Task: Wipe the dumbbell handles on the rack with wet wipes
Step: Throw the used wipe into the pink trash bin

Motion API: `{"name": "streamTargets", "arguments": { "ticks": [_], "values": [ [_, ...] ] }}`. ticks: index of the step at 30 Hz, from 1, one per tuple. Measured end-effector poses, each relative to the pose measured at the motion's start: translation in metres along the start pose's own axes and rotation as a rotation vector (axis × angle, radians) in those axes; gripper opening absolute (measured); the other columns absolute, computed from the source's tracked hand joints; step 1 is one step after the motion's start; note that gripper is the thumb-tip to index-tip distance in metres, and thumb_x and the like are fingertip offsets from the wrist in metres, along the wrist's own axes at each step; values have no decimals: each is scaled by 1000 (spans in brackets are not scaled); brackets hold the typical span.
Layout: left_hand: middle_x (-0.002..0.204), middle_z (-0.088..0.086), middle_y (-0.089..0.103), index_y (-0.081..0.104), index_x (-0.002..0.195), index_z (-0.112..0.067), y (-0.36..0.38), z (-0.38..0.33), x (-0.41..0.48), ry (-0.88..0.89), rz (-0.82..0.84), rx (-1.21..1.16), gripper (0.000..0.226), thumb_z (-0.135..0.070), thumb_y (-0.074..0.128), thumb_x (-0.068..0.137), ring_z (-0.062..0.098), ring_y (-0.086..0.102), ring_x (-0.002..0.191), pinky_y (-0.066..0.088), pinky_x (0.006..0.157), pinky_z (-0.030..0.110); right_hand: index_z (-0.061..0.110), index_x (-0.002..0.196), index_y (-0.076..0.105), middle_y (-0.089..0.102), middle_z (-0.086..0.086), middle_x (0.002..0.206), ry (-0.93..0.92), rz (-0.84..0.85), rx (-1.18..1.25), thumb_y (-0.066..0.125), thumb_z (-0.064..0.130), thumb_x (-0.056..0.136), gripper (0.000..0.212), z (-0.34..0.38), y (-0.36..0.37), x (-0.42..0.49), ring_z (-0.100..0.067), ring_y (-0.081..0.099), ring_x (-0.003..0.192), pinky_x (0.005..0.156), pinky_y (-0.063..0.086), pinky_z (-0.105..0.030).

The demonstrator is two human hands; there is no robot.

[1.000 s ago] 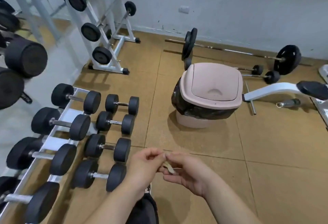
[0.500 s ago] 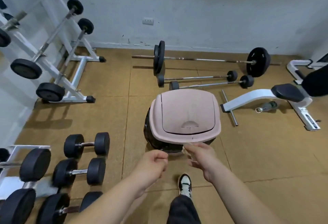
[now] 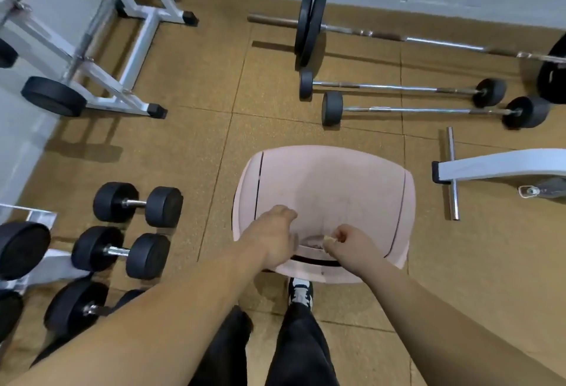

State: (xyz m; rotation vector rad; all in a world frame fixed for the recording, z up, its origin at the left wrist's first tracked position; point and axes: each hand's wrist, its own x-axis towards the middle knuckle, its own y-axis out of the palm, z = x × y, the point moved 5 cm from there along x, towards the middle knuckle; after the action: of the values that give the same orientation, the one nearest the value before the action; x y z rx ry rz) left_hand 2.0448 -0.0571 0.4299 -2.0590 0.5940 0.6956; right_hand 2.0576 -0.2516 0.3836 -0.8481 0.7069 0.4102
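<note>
A pink trash bin [image 3: 330,183] with a swing lid stands on the floor right in front of me. My left hand [image 3: 274,238] presses on the near edge of the lid, which is tipped in, showing a dark gap. My right hand [image 3: 349,243] hovers over that gap, fingers pinched on a small crumpled used wipe [image 3: 328,238]. Black dumbbells [image 3: 137,204] with metal handles lie on the floor at the left, beside the white dumbbell rack [image 3: 43,266] at the left edge.
Barbells [image 3: 398,88] and a plate-loaded bar [image 3: 309,21] lie on the floor behind the bin. A white barbell stand [image 3: 122,91] is at the upper left, a white bench frame [image 3: 496,168] at the right. My legs and a shoe [image 3: 301,292] are below the bin.
I have stepped up to the bin, which now fills the centre. My left hand went from beside the bin onto its lid, and my right hand brought the wipe over the opening.
</note>
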Motion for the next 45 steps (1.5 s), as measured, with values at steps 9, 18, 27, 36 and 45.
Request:
{"name": "streamTargets", "arguments": {
  "ticks": [9,18,27,36,45],
  "values": [
    [165,-4,26,35,158,-16,9,14,87,21,179,133,65,-19,57,96,26,38,146,37,117,37,28,86,58,65,3,86,140,162,-118,68,33,93,13,-47,24,66,-24,64,90,84,53,-38],
    [173,1,6,19,165,-18,0,12,85,-38,152,1,75,-11,54,98,19,13,159,17,128,30,19,97,67,70,-6,96,227,173,8,62,28,96,10,-32,21,62,-23,63,86,85,55,-36],
    [139,3,59,51,148,-19,-26,12,-55,-213,-149,-530,45,-12,48,104,21,56,127,43,97,23,16,64,44,41,-9,68,-13,246,49,54,16,91,29,90,18,-28,-20,36,66,64,28,-34],
    [125,-6,67,64,134,-16,48,100,-263,-508,-683,-959,32,-19,50,105,10,61,108,39,82,8,9,83,67,64,-9,77,-332,482,-235,56,19,98,21,185,121,-155,-22,60,70,61,45,-30],
    [96,-9,68,68,105,-37,243,136,-513,-772,-1190,-1397,25,-18,52,100,9,66,88,53,81,24,7,95,68,69,-8,76,-585,698,-471,52,33,106,33,144,312,-392,-22,65,70,72,59,-40]
  ]
}}
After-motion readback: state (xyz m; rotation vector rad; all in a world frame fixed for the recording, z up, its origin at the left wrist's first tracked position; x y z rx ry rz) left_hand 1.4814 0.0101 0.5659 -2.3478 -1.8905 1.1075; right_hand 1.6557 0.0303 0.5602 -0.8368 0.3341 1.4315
